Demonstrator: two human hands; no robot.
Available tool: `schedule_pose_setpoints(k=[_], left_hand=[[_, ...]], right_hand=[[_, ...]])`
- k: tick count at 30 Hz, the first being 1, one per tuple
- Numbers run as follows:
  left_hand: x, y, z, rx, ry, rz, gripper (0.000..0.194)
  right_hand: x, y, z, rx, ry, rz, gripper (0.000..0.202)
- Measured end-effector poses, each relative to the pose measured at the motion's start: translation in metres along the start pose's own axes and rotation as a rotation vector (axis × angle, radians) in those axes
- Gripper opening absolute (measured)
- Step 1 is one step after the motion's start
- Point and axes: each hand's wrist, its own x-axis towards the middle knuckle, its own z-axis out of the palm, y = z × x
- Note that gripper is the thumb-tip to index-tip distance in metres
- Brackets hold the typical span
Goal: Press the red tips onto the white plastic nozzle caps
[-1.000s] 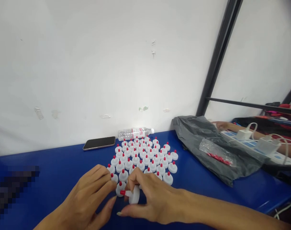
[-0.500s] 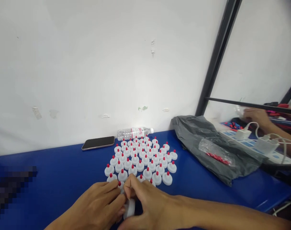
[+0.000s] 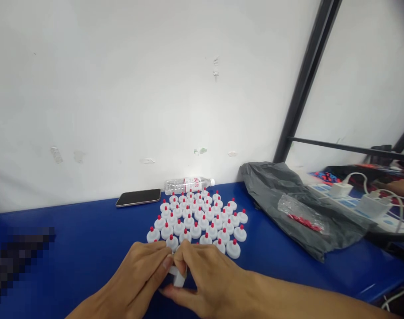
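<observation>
Close to the near edge of the blue table, a white plastic cap (image 3: pixel 179 278) is pinched between my two hands and mostly covered by them. My left hand (image 3: pixel 144 270) is closed, with its thumb and fingertips at the cap's left side. Curled around the right side, my right hand (image 3: pixel 210 277) has its index finger above the cap and its thumb below. Just beyond my fingers stand many white caps with red tips (image 3: pixel 195 229), grouped closely; my hands hide the nearest ones.
A clear bottle (image 3: pixel 188 184) lies behind the caps, beside a phone (image 3: pixel 138 197). At right, a grey plastic bag (image 3: pixel 268 186) carries a clear pouch of red pieces (image 3: pixel 303 217). Beyond are a power strip (image 3: pixel 351 206) with cables and another person's hand (image 3: pixel 401 188).
My hands have shifted slightly and the cap between them has turned, now showing less. The other person's hand has moved right, and the view has shifted slightly.
</observation>
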Motion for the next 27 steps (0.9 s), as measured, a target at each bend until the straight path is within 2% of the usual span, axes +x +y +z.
schedule_pose_setpoints(k=[2,3,6,8,9,11,13,15,18,22,27], left_hand=[[-0.001,-0.012,-0.009,-0.010,0.113,-0.183,0.050],[-0.001,-0.021,-0.019,0.011,0.169,-0.268,0.053],[0.000,-0.053,-0.064,0.115,0.388,-0.421,0.053],[0.000,-0.071,-0.091,0.236,0.500,-0.512,0.049],[0.000,-0.078,-0.100,0.292,0.488,-0.547,0.049],[0.000,-0.088,-0.105,0.379,0.384,-0.587,0.048],[-0.001,-0.095,-0.099,0.427,0.227,-0.592,0.044],[-0.003,-0.098,-0.088,0.445,0.084,-0.577,0.040],[-0.007,-0.101,-0.078,0.442,-0.067,-0.549,0.038],[-0.011,-0.106,-0.081,0.416,-0.164,-0.522,0.026],[-0.013,-0.114,-0.087,0.390,-0.177,-0.505,0.025]], right_hand=[[-0.002,0.004,0.000,-0.082,0.037,-0.093,0.027],[-0.002,0.006,0.000,-0.123,0.044,-0.133,0.020],[-0.004,0.010,-0.003,-0.167,-0.022,-0.205,0.010],[-0.004,0.013,-0.002,-0.178,-0.109,-0.240,0.015],[-0.004,0.015,0.001,-0.192,-0.153,-0.274,0.019],[-0.003,0.018,0.007,-0.228,-0.212,-0.360,0.025],[-0.002,0.020,0.012,-0.240,-0.213,-0.421,0.029],[-0.002,0.020,0.013,-0.234,-0.154,-0.444,0.035],[-0.002,0.016,0.007,-0.233,-0.123,-0.450,0.044],[-0.002,0.011,0.000,-0.294,-0.193,-0.463,0.041],[-0.001,0.014,0.003,-0.283,-0.252,-0.487,0.030]])
